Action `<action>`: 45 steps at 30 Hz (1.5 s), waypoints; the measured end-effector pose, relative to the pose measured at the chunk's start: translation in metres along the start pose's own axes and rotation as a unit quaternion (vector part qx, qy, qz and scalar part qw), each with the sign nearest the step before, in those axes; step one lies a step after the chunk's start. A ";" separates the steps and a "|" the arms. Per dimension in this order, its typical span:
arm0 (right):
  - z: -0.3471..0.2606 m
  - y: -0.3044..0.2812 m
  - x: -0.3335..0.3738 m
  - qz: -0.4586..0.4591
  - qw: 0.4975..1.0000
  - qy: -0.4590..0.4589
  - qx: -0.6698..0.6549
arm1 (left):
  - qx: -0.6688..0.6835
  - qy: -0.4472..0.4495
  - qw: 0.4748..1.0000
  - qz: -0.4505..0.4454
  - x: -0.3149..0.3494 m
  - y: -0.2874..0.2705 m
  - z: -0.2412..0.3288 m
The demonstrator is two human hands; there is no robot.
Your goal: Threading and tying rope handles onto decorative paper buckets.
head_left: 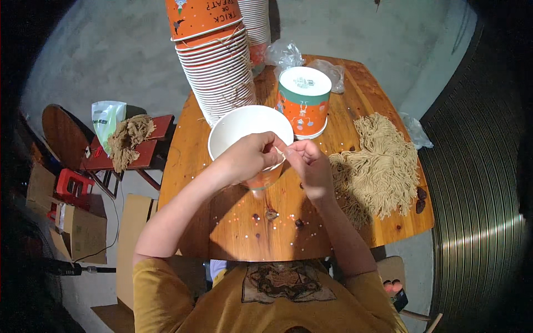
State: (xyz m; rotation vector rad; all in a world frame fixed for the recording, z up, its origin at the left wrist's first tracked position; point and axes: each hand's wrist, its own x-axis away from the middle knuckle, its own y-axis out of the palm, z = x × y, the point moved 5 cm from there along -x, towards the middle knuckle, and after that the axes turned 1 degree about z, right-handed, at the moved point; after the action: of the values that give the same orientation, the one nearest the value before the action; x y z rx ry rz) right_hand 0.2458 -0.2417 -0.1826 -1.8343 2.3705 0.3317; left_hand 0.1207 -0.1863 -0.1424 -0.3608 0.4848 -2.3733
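Observation:
An upright paper bucket [251, 123], white inside and orange outside, stands on the wooden table in front of me. At its right rim my left hand [250, 157] is closed in a pinch on a short piece of beige cord [280, 162]. My right hand [312, 169] meets it there, thumb and fingertips pinched on the same cord. How the cord passes the rim is mostly hidden by my fingers. To the right of my right hand lies a large heap of beige cords [383, 166].
A tall tilted stack of nested buckets [216, 77] rises at the back left. Behind the near bucket stands an upside-down orange and green bucket [303, 105]. Clear plastic bags [285, 54] lie farther back. Small pale beads [247, 236] are scattered over the wooden table [227, 244].

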 end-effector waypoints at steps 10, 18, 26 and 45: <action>-0.006 0.003 0.005 0.011 0.998 -0.031 0.059 | -0.187 0.082 0.971 0.126 0.004 -0.001 0.012; -0.005 -0.004 0.005 0.027 0.994 -0.083 0.065 | -0.110 0.064 0.983 0.134 0.004 0.004 0.013; -0.004 -0.005 0.003 0.007 1.000 0.027 -0.003 | -0.041 0.096 0.986 0.127 -0.001 0.005 0.006; 0.000 -0.005 0.001 -0.019 0.997 0.070 -0.005 | -0.058 0.145 0.972 0.176 0.006 0.009 0.018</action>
State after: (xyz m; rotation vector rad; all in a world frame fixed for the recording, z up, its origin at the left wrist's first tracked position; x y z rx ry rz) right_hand 0.2503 -0.2434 -0.1837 -1.9653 2.4241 0.2172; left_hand 0.1279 -0.2010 -0.1290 0.0258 0.7583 -2.0613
